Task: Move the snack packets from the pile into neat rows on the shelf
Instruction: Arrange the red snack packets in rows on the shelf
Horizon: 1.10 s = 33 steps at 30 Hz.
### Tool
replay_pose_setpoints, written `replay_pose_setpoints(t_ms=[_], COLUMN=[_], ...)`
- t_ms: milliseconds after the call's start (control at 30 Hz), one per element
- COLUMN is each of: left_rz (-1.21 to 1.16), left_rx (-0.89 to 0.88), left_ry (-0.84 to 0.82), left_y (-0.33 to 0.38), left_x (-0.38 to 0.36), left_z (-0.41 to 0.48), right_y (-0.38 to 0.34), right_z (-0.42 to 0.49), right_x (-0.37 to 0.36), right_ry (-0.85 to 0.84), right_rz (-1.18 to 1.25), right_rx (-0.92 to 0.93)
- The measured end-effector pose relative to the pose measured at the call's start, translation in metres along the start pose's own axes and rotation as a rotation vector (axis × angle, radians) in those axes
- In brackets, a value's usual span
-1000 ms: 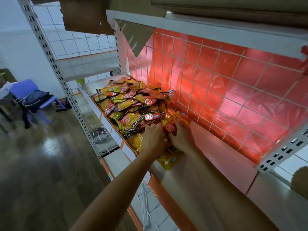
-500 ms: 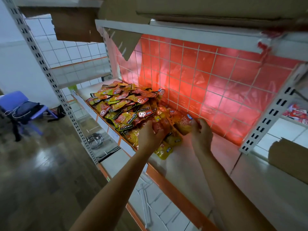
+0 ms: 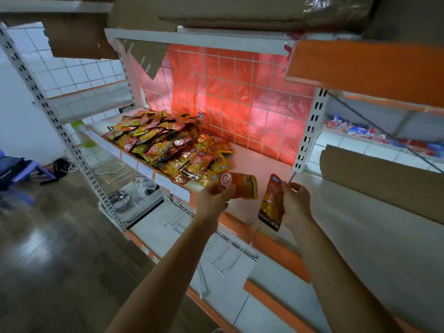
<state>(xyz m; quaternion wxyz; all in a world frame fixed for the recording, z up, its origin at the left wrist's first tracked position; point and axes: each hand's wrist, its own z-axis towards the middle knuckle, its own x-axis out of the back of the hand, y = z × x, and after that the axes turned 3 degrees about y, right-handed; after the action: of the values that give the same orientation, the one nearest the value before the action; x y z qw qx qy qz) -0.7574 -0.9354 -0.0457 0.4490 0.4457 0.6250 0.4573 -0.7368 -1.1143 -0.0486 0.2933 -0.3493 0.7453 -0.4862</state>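
White shelf board (image 3: 254,164) with a red-lit wire grid (image 3: 240,97) behind it, viewed from the front edge. The pile (image 3: 165,145) of orange and yellow snack packets fills the board's left half, at 10 o'clock from the hands. The stretch from 12 to 1 o'clock, up to the perforated upright (image 3: 310,131), carries no row yet. A cardboard sheet (image 3: 379,181) leans in the next bay at 3 o'clock.

Change: 1 s ago both hands were pressed into the pile's near corner; 0.5 s ago the right hand had drawn 1 packet out toward the grid. Now both hands are clear of the pile, each with 1 packet, above the orange front lip (image 3: 276,246). Picking therefore appears finished for this pair, and laying them on the bare stretch is judged the step in hand. Nearly the whole pile remains to be moved.

Grip: the left hand (image 3: 212,203) has its fingers curled round the lower end of the first packet (image 3: 237,186), which lies roughly level, just beside the pile's near corner. The right hand (image 3: 296,200) pinches the second packet (image 3: 272,203) by its right edge between thumb and fingers, so it hangs upright with the brand name lowest. The 2 packets are apart from each other.
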Motion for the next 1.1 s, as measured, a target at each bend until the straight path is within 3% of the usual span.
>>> replay_pose_setpoints(t_ms=[267, 467, 733, 1100], left_rz=[-0.143, -0.07, 0.162, 0.165], left_rx=[0.199, 0.319, 0.28, 0.387], left_ry=[-0.167, -0.376, -0.577, -0.89], left_y=[-0.024, -0.035, -0.063, -0.108], left_x=[-0.063, -0.134, -0.245, -0.408], left_z=[-0.063, -0.104, -0.163, -0.264], right_y=[-0.006, -0.016, -0.026, -0.056], right_z=[-0.052, -0.065, -0.061, -0.036], right_x=[0.101, 0.189, 0.304, 0.483], right_ry=[-0.09, -0.011, 0.196, 0.158], right_rz=[0.084, 0.138, 0.091, 0.063], right_rx=[-0.085, -0.039, 0.093, 0.118])
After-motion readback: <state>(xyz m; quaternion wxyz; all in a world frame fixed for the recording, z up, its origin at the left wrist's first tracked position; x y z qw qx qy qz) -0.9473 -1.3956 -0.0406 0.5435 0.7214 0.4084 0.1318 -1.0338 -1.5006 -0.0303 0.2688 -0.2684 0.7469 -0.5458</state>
